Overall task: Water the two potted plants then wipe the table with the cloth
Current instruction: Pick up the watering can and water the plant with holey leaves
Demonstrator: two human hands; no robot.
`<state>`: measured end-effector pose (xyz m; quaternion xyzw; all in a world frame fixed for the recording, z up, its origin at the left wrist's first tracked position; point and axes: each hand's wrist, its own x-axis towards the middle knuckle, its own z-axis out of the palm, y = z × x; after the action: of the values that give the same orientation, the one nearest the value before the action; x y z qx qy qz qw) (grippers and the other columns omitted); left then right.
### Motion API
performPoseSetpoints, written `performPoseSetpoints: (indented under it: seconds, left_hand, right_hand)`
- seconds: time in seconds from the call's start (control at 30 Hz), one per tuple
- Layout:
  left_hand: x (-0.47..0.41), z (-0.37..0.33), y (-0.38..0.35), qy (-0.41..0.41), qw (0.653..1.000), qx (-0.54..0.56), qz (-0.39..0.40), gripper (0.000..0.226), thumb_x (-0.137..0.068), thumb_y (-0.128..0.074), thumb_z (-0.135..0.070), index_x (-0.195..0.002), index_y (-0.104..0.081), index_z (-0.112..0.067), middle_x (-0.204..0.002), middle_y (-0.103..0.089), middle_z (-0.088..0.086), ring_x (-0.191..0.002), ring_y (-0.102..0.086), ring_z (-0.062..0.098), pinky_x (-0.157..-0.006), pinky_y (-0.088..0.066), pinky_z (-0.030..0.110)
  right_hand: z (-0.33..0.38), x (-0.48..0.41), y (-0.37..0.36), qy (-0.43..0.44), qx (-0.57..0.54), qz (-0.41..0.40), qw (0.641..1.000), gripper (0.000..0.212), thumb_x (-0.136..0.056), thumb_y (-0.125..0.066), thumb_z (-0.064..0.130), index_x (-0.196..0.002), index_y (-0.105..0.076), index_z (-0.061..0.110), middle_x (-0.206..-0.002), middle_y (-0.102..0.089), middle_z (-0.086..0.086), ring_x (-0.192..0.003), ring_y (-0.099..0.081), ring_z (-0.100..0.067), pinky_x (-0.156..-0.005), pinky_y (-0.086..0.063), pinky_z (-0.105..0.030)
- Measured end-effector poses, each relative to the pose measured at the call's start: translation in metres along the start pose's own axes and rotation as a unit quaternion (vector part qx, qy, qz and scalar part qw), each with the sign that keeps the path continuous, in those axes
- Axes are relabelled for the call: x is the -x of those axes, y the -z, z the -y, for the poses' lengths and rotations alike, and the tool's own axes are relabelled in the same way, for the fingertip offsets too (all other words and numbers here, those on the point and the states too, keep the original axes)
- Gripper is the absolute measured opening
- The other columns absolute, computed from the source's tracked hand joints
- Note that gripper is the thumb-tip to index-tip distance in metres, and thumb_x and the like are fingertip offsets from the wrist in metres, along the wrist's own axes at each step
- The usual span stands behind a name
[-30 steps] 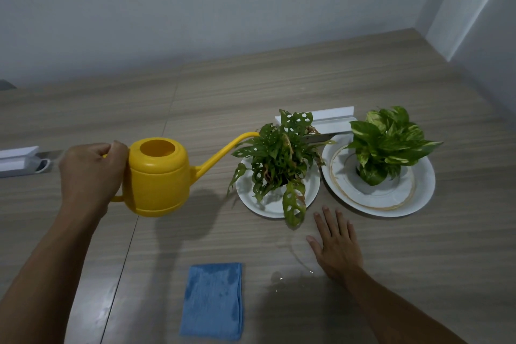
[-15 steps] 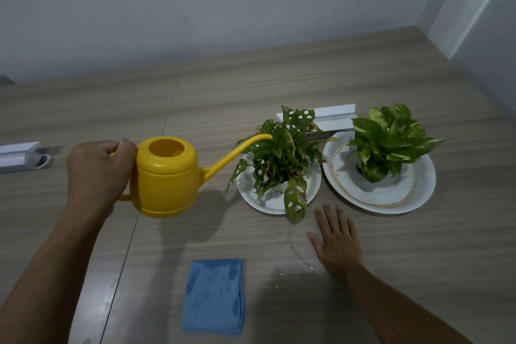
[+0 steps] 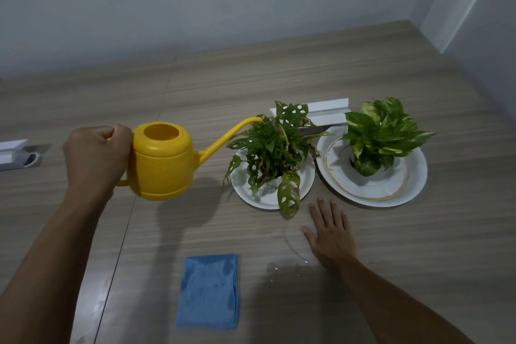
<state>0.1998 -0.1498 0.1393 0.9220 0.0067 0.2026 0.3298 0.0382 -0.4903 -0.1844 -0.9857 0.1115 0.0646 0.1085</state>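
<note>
The left hand (image 3: 96,160) is closed round the handle of the yellow can (image 3: 163,160), fingers curled tight, and holds it off the counter (image 3: 279,70) with the spout (image 3: 231,134) reaching to the leaves of the near plant (image 3: 275,148). That holed-leaf plant stands on a white plate (image 3: 268,198); the second plant (image 3: 382,134), with variegated leaves, stands just beside it to the right on a larger plate (image 3: 413,184). The right hand (image 3: 331,234) lies flat and spread on the counter, palm down, gripping nothing, just in front of the two plates. The folded blue cloth (image 3: 208,290) lies near the front edge, apart from both hands, with darker damp-looking patches, and some drops glint on the counter to its right. No stream shows at the spout, so whether pouring has begun cannot be told. The can is rigid plastic and probably light when empty, but its water will shift as it tips, so the handle is the right grip, with a slow tilt. The leaves are soft and the pots could topple if nudged by the spout. The cloth is limp; it is best pinched at an edge or pressed flat under the palm for wiping.
</note>
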Motion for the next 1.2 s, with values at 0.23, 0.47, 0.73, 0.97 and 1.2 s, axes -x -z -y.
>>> performPoseSetpoints:
  seconds: [0.23, 0.47, 0.73, 0.97, 1.2]
  left_hand:
    - [0.003, 0.004, 0.009, -0.005, 1.000, -0.002, -0.007, 0.046, -0.089, -0.048, -0.027, -0.055, -0.050, 0.005, -0.051, -0.046, 0.025, -0.045, -0.034, 0.019, -0.048, -0.029, 0.045]
    - [0.013, 0.002, 0.015, -0.019, 1.000, 0.001, 0.005, 0.047, -0.093, -0.049, -0.022, -0.057, -0.051, 0.007, -0.053, -0.050, 0.028, -0.047, -0.039, 0.018, -0.049, -0.032, 0.044]
    - [0.016, -0.008, 0.008, -0.029, 1.000, -0.009, 0.003, 0.047, -0.092, -0.049, -0.020, -0.053, -0.045, 0.006, -0.048, -0.041, 0.021, -0.045, -0.035, 0.016, -0.045, -0.027, 0.036]
    - [0.010, -0.015, 0.001, -0.013, 1.000, 0.004, -0.003, 0.047, -0.089, -0.048, -0.023, -0.056, -0.046, 0.009, -0.048, -0.037, 0.013, -0.043, -0.032, 0.016, -0.047, -0.027, 0.042]
    - [0.006, -0.015, 0.009, 0.001, 1.000, 0.001, -0.012, 0.046, -0.087, -0.047, -0.027, -0.056, -0.048, 0.007, -0.052, -0.045, 0.027, -0.046, -0.033, 0.019, -0.050, -0.030, 0.046]
  right_hand:
    - [0.000, 0.001, 0.002, -0.005, 0.002, 0.005, 1.000, 0.072, -0.094, -0.004, 0.066, -0.153, -0.010, 0.026, -0.162, -0.004, -0.002, -0.149, -0.004, -0.029, -0.118, -0.013, -0.051]
    - [-0.002, 0.000, 0.000, -0.005, 0.015, 0.004, 1.000, 0.071, -0.096, -0.009, 0.066, -0.153, -0.013, 0.025, -0.163, -0.006, -0.003, -0.149, -0.006, -0.030, -0.117, -0.015, -0.051]
    - [-0.002, 0.000, 0.001, 0.000, 0.012, 0.001, 1.000, 0.070, -0.096, -0.012, 0.064, -0.153, -0.020, 0.023, -0.162, -0.014, -0.005, -0.148, -0.014, -0.032, -0.115, -0.014, -0.049]
    - [-0.003, -0.001, 0.002, -0.002, 0.005, -0.002, 1.000, 0.070, -0.096, -0.011, 0.065, -0.153, -0.020, 0.024, -0.162, -0.013, -0.004, -0.147, -0.014, -0.031, -0.115, -0.023, -0.053]
    - [-0.004, 0.000, 0.002, 0.000, 0.002, -0.003, 1.000, 0.072, -0.095, -0.006, 0.066, -0.153, -0.015, 0.025, -0.162, -0.008, -0.002, -0.148, -0.008, -0.030, -0.117, -0.017, -0.052]
